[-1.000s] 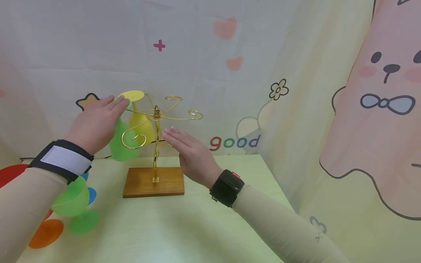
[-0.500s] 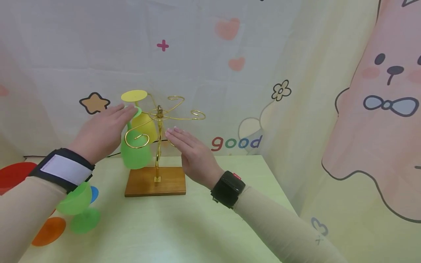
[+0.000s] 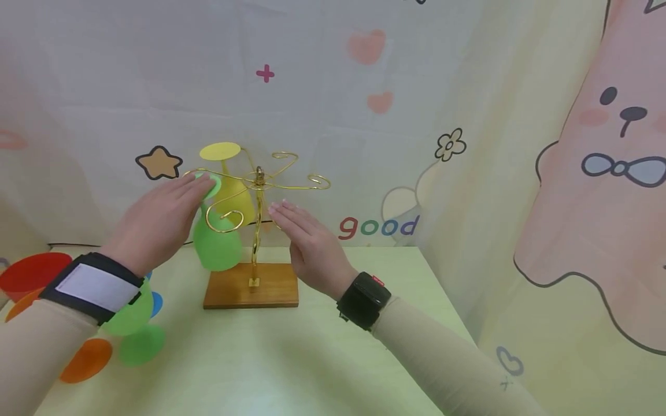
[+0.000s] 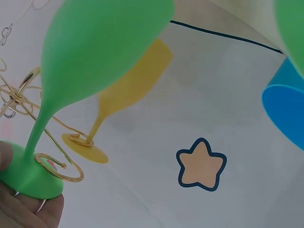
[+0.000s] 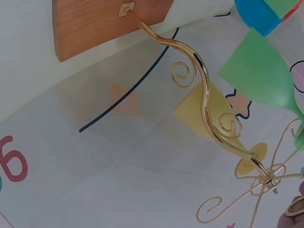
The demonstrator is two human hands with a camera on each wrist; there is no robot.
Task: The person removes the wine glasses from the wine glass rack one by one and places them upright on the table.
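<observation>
My left hand (image 3: 158, 216) grips the foot of a green wine glass (image 3: 218, 242), which hangs upside down beside a gold wire wine glass rack (image 3: 257, 231). In the left wrist view, the thumb and fingers (image 4: 47, 213) are round the foot, and a curled hook (image 4: 69, 176) overlaps it close by the stem. A yellow wine glass (image 3: 234, 202) hangs inverted behind, its stem in another hook. My right hand (image 3: 317, 251) is at a front hook right of the pole; in the right wrist view fingers (image 5: 287, 221) hold its curl (image 5: 297, 207). The right thumb is mostly hidden.
The rack's wooden base (image 3: 224, 292) stands on the pale table (image 3: 250, 358). At left, partly behind my forearm, are another green glass (image 3: 143, 345), an orange one (image 3: 91, 361), a red one (image 3: 36, 271) and blue pieces (image 3: 157, 303). A printed curtain (image 3: 322, 86) hangs close behind.
My left hand has moved the green glass lower against the rack, and the left hook now shows above its foot. My right hand stays put at the rack. The head view has shifted slightly.
</observation>
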